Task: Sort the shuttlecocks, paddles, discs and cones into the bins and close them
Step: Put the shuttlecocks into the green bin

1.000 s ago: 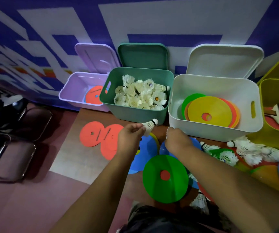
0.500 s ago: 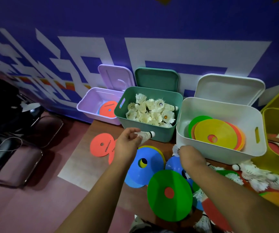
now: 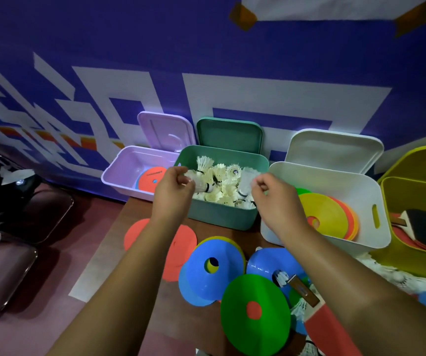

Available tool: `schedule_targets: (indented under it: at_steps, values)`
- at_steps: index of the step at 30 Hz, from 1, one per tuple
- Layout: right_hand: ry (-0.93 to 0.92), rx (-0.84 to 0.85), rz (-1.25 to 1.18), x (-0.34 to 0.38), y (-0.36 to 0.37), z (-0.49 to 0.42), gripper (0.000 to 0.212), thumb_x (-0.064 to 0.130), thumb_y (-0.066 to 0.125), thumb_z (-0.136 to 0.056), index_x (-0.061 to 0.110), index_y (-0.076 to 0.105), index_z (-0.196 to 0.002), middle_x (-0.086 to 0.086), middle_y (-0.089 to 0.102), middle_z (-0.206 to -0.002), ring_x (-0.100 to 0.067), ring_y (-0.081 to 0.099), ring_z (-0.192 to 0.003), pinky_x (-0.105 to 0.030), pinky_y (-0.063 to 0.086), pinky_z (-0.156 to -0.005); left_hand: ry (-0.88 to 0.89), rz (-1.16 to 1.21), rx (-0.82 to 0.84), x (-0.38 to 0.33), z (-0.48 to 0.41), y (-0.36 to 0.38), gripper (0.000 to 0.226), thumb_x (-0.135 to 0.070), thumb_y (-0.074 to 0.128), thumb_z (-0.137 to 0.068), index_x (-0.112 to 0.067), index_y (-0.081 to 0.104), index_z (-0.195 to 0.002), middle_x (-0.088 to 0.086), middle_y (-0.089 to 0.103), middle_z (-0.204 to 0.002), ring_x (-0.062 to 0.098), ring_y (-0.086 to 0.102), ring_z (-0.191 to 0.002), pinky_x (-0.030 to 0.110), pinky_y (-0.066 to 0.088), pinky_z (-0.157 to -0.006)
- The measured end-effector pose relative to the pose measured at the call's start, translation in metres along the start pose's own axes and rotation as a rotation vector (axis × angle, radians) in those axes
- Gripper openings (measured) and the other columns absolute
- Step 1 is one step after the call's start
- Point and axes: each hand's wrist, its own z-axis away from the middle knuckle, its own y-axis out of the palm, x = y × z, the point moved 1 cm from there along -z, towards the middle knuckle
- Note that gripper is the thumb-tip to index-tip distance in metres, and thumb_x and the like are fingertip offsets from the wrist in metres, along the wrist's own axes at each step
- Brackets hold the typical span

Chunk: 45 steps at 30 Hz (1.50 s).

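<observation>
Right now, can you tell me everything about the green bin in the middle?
The green bin is a smooth plastic box with rounded corners, standing upright between the lilac bin and the white bin. Its matching lid is open, tipped back toward the wall. White feather shuttlecocks nearly fill it. The left hand and right hand are above it, each pinching a shuttlecock.

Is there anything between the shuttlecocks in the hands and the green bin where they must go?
Nothing visible. The left hand pinches the first shuttlecock and the right hand the second shuttlecock, both over the green bin and its open top. Its lid stands raised behind, and only the pile of shuttlecocks lies below.
</observation>
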Motion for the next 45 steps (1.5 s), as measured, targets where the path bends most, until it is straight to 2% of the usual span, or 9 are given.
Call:
schedule_targets:
  at_steps: [3,5,7,13,16,21,27,33,45]
  values:
    - [0.018,-0.026,0.053,0.002,0.003,-0.021,0.015,0.031,0.057,-0.104,0.025,0.068,-0.095,0.003,0.07,-0.092,-0.02,0.064,-0.085,-0.035,0.052,-0.074,0.035,-0.081,-0.023,-0.011,-0.025,-0.01,0.034,-0.019,0.063,-0.095,-0.025,0.062,-0.128,-0.008,0.069,-0.097,0.008,0.064,-0.084,0.018,0.045,-0.068]
    - [0.132,0.179,0.22,-0.007,0.015,-0.03,0.018,0.034,0.057,-0.101,0.024,0.069,-0.112,-0.005,0.073,-0.106,-0.03,0.068,-0.098,-0.04,0.057,-0.083,0.044,-0.091,-0.023,-0.012,-0.037,-0.014,0.036,-0.019,0.062,-0.094,-0.023,0.063,-0.13,-0.007,0.071,-0.099,0.017,0.066,-0.09,0.029,0.05,-0.073]
    - [0.239,0.381,0.365,-0.015,0.025,-0.029,0.034,0.035,0.061,-0.097,0.022,0.069,-0.128,-0.01,0.072,-0.123,-0.034,0.067,-0.113,-0.04,0.056,-0.092,0.059,-0.111,-0.021,-0.009,-0.048,-0.015,0.036,-0.018,0.062,-0.094,-0.022,0.064,-0.129,-0.006,0.071,-0.1,0.017,0.065,-0.089,0.019,0.046,-0.068]
    - [0.251,0.38,0.354,-0.031,0.043,-0.021,0.021,0.03,0.054,-0.097,0.022,0.072,-0.091,-0.004,0.076,-0.095,-0.028,0.069,-0.093,-0.041,0.059,-0.081,0.082,-0.215,0.001,0.005,-0.076,-0.008,0.032,-0.015,0.058,-0.095,-0.022,0.065,-0.126,-0.008,0.066,-0.095,0.009,0.054,-0.073,0.004,0.035,-0.057]
    - [0.261,0.404,0.325,-0.035,0.051,-0.019,0.022,0.031,0.055,-0.098,0.023,0.074,-0.092,-0.002,0.076,-0.092,-0.025,0.07,-0.089,-0.043,0.059,-0.079,0.134,-0.252,0.041,0.02,-0.09,-0.003,0.035,-0.01,0.057,-0.093,-0.017,0.066,-0.126,-0.001,0.071,-0.099,0.023,0.063,-0.09,0.019,0.042,-0.071]
    - [0.273,0.391,0.273,-0.032,0.06,-0.021,0.022,0.033,0.054,-0.098,0.026,0.07,-0.085,0.004,0.074,-0.084,-0.02,0.069,-0.083,-0.044,0.06,-0.079,0.162,-0.739,0.384,0.052,-0.094,0.019,0.061,-0.004,0.052,-0.081,-0.014,0.048,-0.141,0.016,0.063,-0.13,0.043,0.056,-0.12,0.049,0.048,-0.097]
    - [0.272,0.292,0.197,-0.026,0.065,-0.021,0.02,0.033,0.055,-0.097,0.027,0.07,-0.085,0.005,0.074,-0.081,-0.017,0.068,-0.08,-0.043,0.06,-0.078,0.118,-0.459,0.373,0.067,-0.083,0.022,0.06,0.006,0.05,-0.084,-0.003,0.051,-0.143,0.022,0.064,-0.134,0.042,0.058,-0.123,0.045,0.048,-0.098]
    - [0.335,0.254,0.155,-0.035,0.065,-0.005,0.02,0.031,0.055,-0.096,0.026,0.072,-0.087,0.003,0.074,-0.077,-0.018,0.07,-0.077,-0.044,0.06,-0.076,0.15,-0.193,0.358,0.067,-0.051,0.027,0.038,-0.005,0.051,-0.095,-0.014,0.061,-0.131,0.0,0.072,-0.116,0.016,0.066,-0.106,0.03,0.05,-0.089]
    - [0.506,0.237,0.131,-0.062,0.061,0.057,0.019,0.024,0.056,-0.095,0.022,0.073,-0.085,0.0,0.076,-0.081,-0.021,0.071,-0.081,-0.036,0.057,-0.077,0.077,-0.105,0.757,0.107,0.016,0.069,0.025,-0.007,0.052,-0.097,-0.024,0.067,-0.109,-0.01,0.076,-0.096,0.012,0.07,-0.089,0.035,0.058,-0.083]
